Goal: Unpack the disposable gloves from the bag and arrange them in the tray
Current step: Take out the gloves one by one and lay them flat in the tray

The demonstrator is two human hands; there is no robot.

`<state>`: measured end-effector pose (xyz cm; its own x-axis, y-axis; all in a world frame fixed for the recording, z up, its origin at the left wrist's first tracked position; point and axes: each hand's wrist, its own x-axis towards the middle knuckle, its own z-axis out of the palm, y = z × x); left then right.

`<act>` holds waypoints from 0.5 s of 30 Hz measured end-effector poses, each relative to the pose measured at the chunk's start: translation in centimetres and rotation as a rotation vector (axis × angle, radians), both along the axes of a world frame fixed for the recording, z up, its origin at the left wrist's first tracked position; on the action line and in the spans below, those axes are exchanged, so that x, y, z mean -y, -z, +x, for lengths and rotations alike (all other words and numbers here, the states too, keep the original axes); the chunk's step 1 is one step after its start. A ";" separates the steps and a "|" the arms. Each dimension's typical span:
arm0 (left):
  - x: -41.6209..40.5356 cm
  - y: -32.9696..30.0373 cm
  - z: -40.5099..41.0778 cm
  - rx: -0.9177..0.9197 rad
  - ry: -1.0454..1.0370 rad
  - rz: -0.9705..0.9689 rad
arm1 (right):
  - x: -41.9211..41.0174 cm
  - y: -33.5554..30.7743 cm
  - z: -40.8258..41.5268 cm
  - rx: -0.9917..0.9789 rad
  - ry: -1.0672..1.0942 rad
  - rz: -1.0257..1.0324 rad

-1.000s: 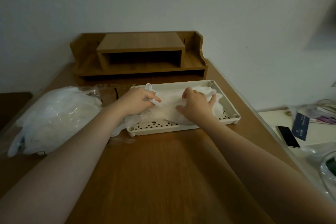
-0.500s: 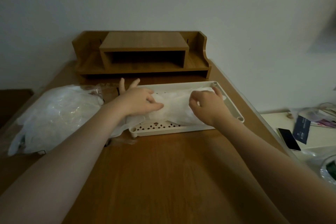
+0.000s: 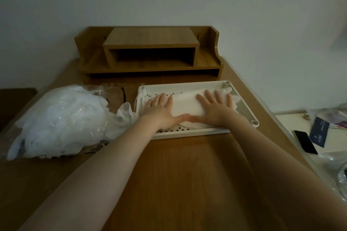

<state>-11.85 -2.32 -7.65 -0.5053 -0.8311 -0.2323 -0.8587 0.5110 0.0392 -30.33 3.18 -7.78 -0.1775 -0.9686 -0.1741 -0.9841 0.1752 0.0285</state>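
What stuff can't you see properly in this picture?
- Head view: the middle of the gloves in the tray is covered by the flat left hand and right hand.
- How many gloves remain in the bag: its crinkled plastic blurs them into one white heap.
- The print on the dark booklet beside the phone: too small and dim.
- The clear object at the right edge: cut off by the frame.

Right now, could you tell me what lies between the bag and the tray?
In the head view, loose gloves spill from the bag across the table up to the tray.
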 end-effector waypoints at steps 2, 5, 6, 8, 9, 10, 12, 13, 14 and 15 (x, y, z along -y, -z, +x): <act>-0.1 0.3 0.1 -0.002 0.005 -0.029 | -0.4 0.1 -0.7 0.069 0.074 0.001; 0.1 -0.3 0.7 -0.009 0.013 -0.020 | -0.6 -0.3 -1.4 0.178 0.128 0.003; -0.1 -1.1 1.0 -0.025 0.034 -0.015 | -0.7 -0.5 -1.3 0.165 0.128 -0.004; -0.5 -2.9 2.0 -0.159 0.097 -0.034 | -0.5 -1.0 -0.3 0.116 0.132 -0.126; -0.9 -3.9 2.6 -0.283 0.115 -0.048 | -0.5 -1.4 0.5 0.124 0.126 -0.231; -1.3 -4.8 3.2 -0.421 0.111 -0.070 | -0.6 -2.0 1.6 0.193 0.104 -0.341; -2.1 -6.2 5.0 -0.649 0.061 -0.157 | -0.7 -3.4 4.9 0.473 0.026 -0.527; -2.3 -6.7 5.6 -0.720 0.028 -0.218 | -1.0 -4.1 6.7 0.576 -0.035 -0.564; -2.3 -7.1 6.5 -0.773 -0.011 -0.269 | -1.0 -4.5 8.9 0.596 -0.120 -0.558; -2.2 -7.3 7.2 -0.820 -0.053 -0.294 | -0.9 -4.5 10.8 0.574 -0.202 -0.522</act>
<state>-4.63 -0.12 -0.37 -0.3785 -0.8271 0.4155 -0.6404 0.5581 0.5277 -19.48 4.08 -3.24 -0.0101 -0.9541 0.2994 -0.8344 -0.1570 -0.5284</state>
